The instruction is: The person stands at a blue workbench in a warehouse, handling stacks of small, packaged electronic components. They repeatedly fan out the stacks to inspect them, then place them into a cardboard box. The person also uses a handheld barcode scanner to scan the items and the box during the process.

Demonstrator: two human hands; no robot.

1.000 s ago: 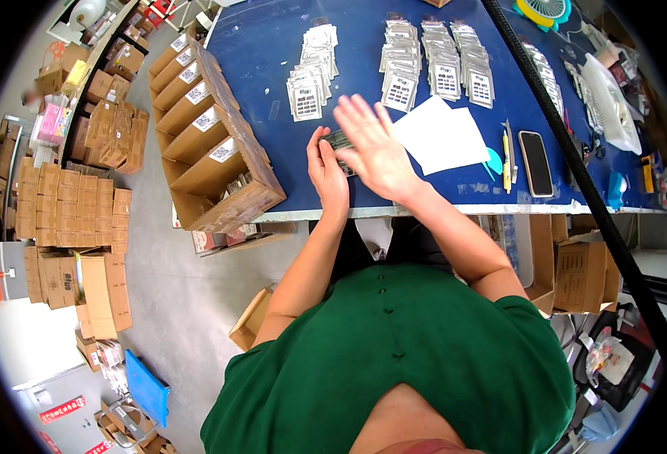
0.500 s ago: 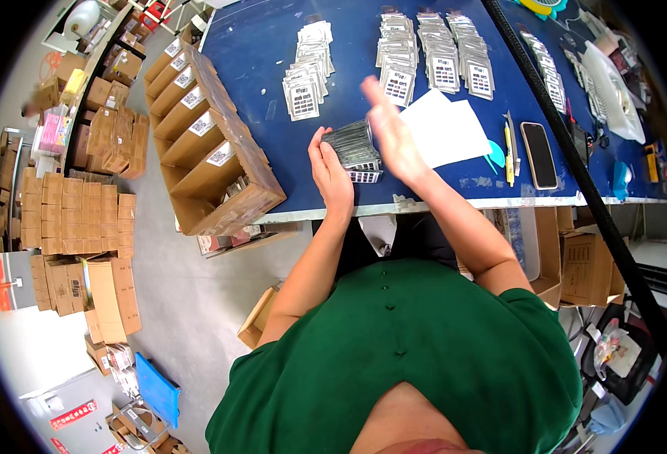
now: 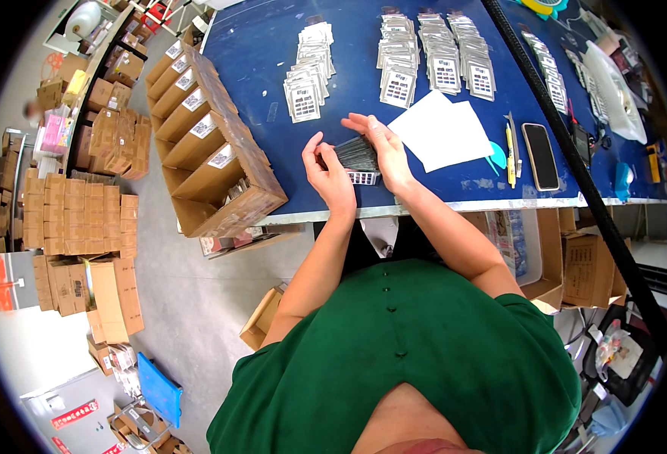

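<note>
Left hand (image 3: 333,181) cups card stack (image 3: 358,157), finger clamp unclear; right hand (image 3: 389,157) alongside, fingers extended; uneven pressure could splay it.

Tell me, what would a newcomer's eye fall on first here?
Probably the left hand and right hand on either side of a dark stack of thin pieces, near the front edge of the blue table. Next, the long cardboard box with compartments, along the table's left side. Then the bright white sheets, right of the hands.
</note>
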